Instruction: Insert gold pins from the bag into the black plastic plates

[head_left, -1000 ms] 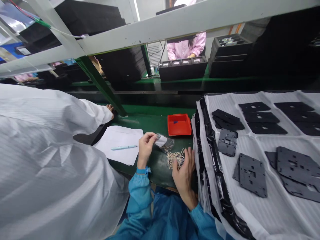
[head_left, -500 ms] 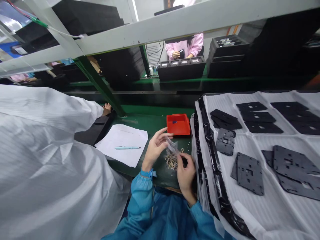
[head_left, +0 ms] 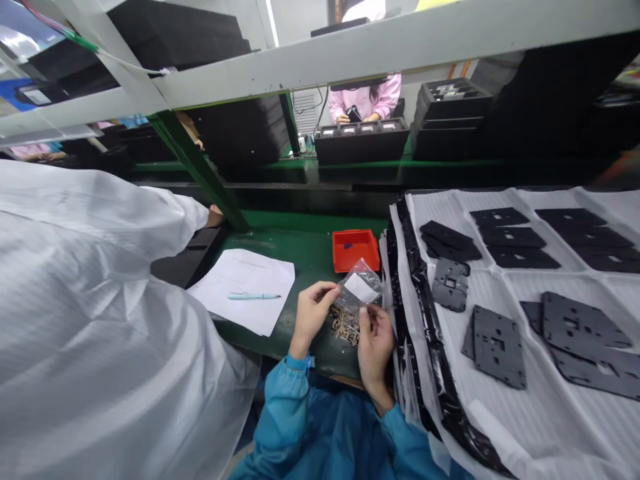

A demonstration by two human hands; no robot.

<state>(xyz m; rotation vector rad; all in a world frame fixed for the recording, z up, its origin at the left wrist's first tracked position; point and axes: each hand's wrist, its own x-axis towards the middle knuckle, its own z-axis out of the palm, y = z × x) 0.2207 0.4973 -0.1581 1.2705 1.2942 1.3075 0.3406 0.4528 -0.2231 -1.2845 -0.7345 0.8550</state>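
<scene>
My left hand (head_left: 313, 313) and my right hand (head_left: 375, 343) both pinch a small clear plastic bag (head_left: 361, 288) with a white label, held just above the green bench. Under the bag lies a pile of small metal parts (head_left: 345, 327). Both wrists come out of blue sleeves. A small red tray (head_left: 356, 250) sits just beyond the bag.
A person in a white coat (head_left: 100, 320) fills the left side, a hand (head_left: 215, 217) by a green post. White paper (head_left: 245, 293) with a pen (head_left: 253, 296) lies left. Black plates (head_left: 497, 337) on white foam sheets lie right. Another person in pink (head_left: 367, 100) works behind black trays (head_left: 363, 140).
My left hand closed on the bag and both hands raised it, so the label now faces up. Earlier my right hand lay on the pile of parts.
</scene>
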